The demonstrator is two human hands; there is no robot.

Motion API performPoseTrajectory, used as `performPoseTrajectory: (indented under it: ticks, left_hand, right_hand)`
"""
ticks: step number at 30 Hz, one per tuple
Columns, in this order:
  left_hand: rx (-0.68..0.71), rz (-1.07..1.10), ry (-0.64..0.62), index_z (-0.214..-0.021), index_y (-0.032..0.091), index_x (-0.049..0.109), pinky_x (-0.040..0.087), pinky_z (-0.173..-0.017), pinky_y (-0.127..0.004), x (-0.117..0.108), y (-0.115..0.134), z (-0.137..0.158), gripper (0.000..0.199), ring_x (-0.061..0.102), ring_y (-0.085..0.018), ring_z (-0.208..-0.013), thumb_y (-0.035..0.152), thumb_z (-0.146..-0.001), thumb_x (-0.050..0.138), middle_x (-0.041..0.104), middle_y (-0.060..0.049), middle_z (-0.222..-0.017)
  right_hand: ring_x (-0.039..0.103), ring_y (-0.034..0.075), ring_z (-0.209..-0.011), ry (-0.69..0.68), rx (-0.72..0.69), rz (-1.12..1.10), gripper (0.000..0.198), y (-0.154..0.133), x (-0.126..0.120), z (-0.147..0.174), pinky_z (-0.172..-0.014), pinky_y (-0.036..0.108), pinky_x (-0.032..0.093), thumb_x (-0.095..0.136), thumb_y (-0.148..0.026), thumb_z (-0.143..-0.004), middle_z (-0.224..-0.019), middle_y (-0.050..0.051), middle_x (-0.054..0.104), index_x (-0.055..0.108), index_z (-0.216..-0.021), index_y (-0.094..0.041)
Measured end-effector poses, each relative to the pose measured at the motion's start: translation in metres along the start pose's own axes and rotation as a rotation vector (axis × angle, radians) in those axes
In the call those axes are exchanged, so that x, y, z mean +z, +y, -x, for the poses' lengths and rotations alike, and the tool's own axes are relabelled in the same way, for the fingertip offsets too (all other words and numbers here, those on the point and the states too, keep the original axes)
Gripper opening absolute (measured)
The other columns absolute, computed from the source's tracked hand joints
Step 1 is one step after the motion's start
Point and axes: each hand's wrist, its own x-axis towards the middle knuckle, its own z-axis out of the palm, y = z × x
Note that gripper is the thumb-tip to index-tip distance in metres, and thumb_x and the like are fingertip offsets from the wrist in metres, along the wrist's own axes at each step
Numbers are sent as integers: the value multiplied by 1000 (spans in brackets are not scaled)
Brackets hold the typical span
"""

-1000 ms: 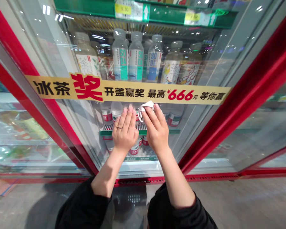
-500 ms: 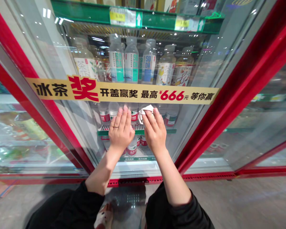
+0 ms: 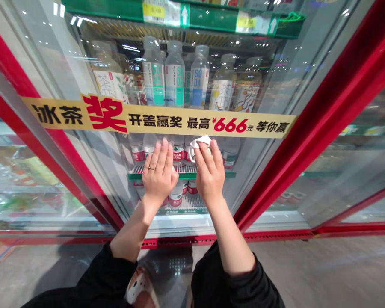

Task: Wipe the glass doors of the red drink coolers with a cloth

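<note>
My left hand (image 3: 158, 171) lies flat against the glass door (image 3: 276, 55) of an upright drinks cooler. Its fingers are stretched upward, a ring is on one of them, and nothing is in it. Beside it, my right hand (image 3: 210, 171) presses a crumpled white tissue (image 3: 201, 141) to the same pane; part of the tissue sticks out past the fingertips and the rest is hidden under the hand. Just above both hands, a yellow banner (image 3: 179, 122) with black and red lettering runs across the glass.
Behind the glass, soda bottles (image 3: 154, 81) and tea bottles (image 3: 223, 92) stand on a shelf under a green price rail (image 3: 211, 19). Red-labelled bottles (image 3: 176, 199) sit lower down. A red door frame (image 3: 308, 128) borders the right side. Grey floor (image 3: 324, 265) lies below.
The view has shifted slightly, so the banner and shelves sit a bit higher and more to the left. Both hands stay on the glass below the banner, the right still with the tissue.
</note>
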Motion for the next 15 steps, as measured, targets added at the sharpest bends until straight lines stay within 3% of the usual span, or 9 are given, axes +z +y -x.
performPoseTrajectory:
  ticks: [5, 8, 12, 15]
  left_hand:
    - [-16, 10, -9, -177, 19, 30, 17, -144, -39, 3, -1, 3, 79, 41, -22, -166, 13, -100, 48, 51, -9, -171]
    - [-14, 2, -13, -178, 19, 29, 17, -143, -38, 3, 0, 3, 80, 40, -22, -166, 14, -101, 48, 51, -9, -172]
    - [-30, 16, -29, -178, 19, 26, 16, -143, -38, 0, 2, 1, 79, 39, -23, -167, 16, -103, 48, 48, -9, -174]
    - [-15, 11, -11, -179, 20, 24, 16, -143, -37, -1, 2, -1, 83, 38, -22, -167, 14, -101, 49, 46, -8, -175]
  right_hand:
    - [38, 32, -169, 167, 82, 45, 72, 0, 0, 6, -129, 64, 53, 38, -5, -111, -166, 10, 63, 28, -177, -31]
    - [40, 31, -168, 102, 48, 41, 70, -10, 3, 12, -128, 61, 55, 37, -7, -112, -162, 11, 67, 28, -178, -28]
    - [47, 26, -164, -31, -40, 11, 62, -10, 0, 9, -132, 50, 52, 42, -10, -112, -157, 6, 72, 44, -171, -30]
    - [44, 26, -166, 3, -2, 30, 68, 2, -5, 4, -132, 52, 51, 43, -7, -111, -161, 5, 69, 38, -174, -32]
